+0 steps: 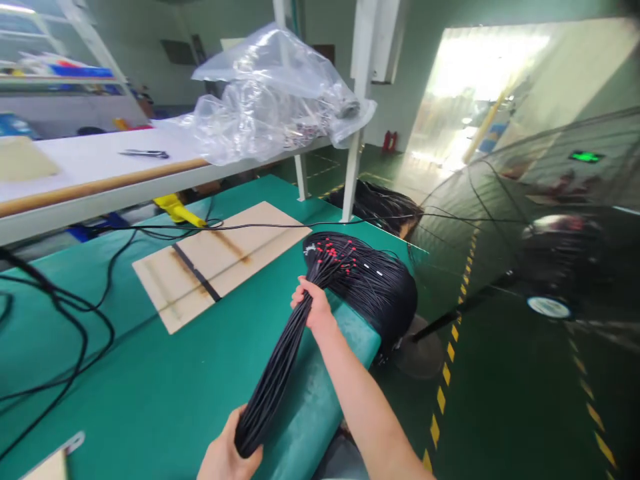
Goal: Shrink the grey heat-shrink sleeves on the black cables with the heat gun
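A long bundle of black cables [280, 360] slants across the green table edge, held in both hands. My left hand [233, 447] is closed around its near end, at the bottom of the view. Higher up, my right hand [314, 303] wraps around the bundle just below its far end, where several small red tips [333, 252] show. Beyond and to the right of my right hand, a larger pile of black cables [380, 287] lies over the table's edge and hangs down, partly behind the bundle.
On the green table [200, 373] lies a tan board [235, 250] with a black strip. A yellow tool [180, 210] is behind it, and loose black cables [75, 320] curl at left. Above, a white shelf [100, 163] carries clear plastic bags [270, 100]. A pedestal fan [560, 267] stands right.
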Demonstrator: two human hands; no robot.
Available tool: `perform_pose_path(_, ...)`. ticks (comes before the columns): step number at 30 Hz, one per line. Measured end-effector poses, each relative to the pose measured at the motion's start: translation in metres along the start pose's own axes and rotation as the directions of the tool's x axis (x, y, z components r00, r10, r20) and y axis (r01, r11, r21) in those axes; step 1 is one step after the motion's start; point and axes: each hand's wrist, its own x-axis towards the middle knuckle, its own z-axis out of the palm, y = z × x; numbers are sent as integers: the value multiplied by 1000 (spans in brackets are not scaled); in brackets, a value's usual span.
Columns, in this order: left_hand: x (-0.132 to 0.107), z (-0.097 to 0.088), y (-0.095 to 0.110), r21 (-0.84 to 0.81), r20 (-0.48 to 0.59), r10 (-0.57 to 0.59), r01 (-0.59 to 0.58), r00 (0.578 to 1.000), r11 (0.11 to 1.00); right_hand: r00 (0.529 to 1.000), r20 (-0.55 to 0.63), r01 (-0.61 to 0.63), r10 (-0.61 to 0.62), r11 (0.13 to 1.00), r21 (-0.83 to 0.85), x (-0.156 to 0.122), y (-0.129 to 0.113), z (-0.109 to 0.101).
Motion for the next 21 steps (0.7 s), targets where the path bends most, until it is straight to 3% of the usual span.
perform_pose_path(2, -1, 10, -29, 131, -137, 65, -47, 988, 990, 999, -32, 23, -24, 1000, -21, 11, -12, -7)
perform_pose_path(4, -5, 20, -61, 295, -285, 188, -101, 940, 950, 997, -60, 35, -38, 998, -50, 22, -26, -15)
perform_pose_path(7, -12, 36, -88, 484, -363, 329, -126, 872, 866, 995, -80, 43, -51, 993, -107, 39, -48, -25)
perform_pose_path(9, -11, 45, -86, 560, -369, 382, -125, 847, 819, 994, -84, 52, -64, 989, -141, 49, -63, -29)
perform_pose_path(12, 1, 53, -64, 605, -362, 425, -139, 830, 784, 991, -95, 73, -91, 982, -177, 63, -85, -30)
perform_pose_path(17, 20, 55, -35, 628, -318, 492, -208, 811, 750, 980, -124, 123, -153, 968, -221, 84, -130, -30)
perform_pose_path(21, 19, 60, -23, 632, -335, 433, -141, 837, 762, 963, -153, 174, -221, 947, -269, 97, -169, -36)
